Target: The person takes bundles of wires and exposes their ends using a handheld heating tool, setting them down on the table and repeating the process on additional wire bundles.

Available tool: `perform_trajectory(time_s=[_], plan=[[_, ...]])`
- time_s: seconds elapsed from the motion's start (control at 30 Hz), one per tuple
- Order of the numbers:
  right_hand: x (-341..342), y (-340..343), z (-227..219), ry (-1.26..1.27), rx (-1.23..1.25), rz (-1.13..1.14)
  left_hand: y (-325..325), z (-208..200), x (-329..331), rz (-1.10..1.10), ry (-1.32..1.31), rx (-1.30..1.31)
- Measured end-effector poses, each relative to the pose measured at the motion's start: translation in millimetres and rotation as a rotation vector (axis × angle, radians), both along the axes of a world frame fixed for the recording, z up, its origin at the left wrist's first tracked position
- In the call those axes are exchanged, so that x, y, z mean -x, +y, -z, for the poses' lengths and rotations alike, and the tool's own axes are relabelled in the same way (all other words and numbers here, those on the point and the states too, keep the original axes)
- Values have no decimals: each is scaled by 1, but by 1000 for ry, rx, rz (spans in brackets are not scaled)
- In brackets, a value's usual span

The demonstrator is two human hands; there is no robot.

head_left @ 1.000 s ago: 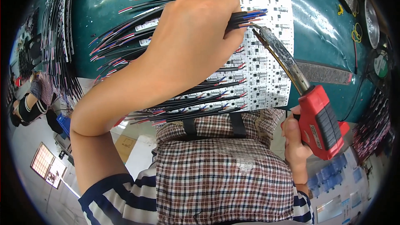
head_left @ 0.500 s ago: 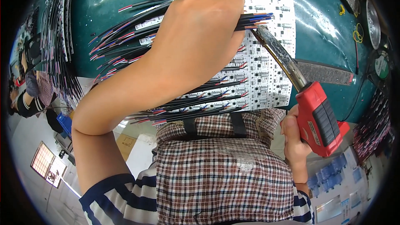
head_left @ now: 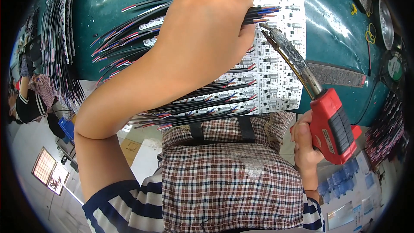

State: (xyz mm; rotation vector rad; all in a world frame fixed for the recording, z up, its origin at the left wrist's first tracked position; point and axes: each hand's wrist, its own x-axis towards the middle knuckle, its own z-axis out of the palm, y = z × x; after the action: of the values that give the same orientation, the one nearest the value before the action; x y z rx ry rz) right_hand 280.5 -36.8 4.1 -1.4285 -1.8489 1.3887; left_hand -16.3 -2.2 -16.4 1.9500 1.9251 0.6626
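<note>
My left hand (head_left: pixel 207 30) is closed, back upward, on a bundle of black-sheathed wires (head_left: pixel 264 14). Their blue and brown ends stick out to the right, over a white circuit board panel (head_left: pixel 279 77) dotted with small components. My right hand (head_left: pixel 305 146) grips a red and black soldering gun (head_left: pixel 331 123) below the panel's right corner. Its metal barrel slants up and left, with the tip just below the wire ends and a thin solder feed tube alongside. Several black cables (head_left: pixel 207 102) with red and blue ends lie across the panel's left part, some hidden under my left forearm.
A flat grey metal bar (head_left: pixel 336 73) lies right of the panel on the green table (head_left: pixel 116 13). More boards with cables (head_left: pixel 60 30) hang over the left side. At right are a metal dish (head_left: pixel 385 23), yellow wire (head_left: pixel 370 34) and another cable bundle (head_left: pixel 386 129). A person (head_left: pixel 30 103) is at far left.
The soldering gun has shifted slightly right and down, its tip drawing a little away from the wire ends. My left hand and the wires have moved slightly up.
</note>
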Motion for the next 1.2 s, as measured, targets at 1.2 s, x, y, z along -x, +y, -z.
perform_trajectory(time_s=[1.2], plan=[[0, -3, -11, 146, 93, 142, -2, -29, 10, 30, 122, -260]])
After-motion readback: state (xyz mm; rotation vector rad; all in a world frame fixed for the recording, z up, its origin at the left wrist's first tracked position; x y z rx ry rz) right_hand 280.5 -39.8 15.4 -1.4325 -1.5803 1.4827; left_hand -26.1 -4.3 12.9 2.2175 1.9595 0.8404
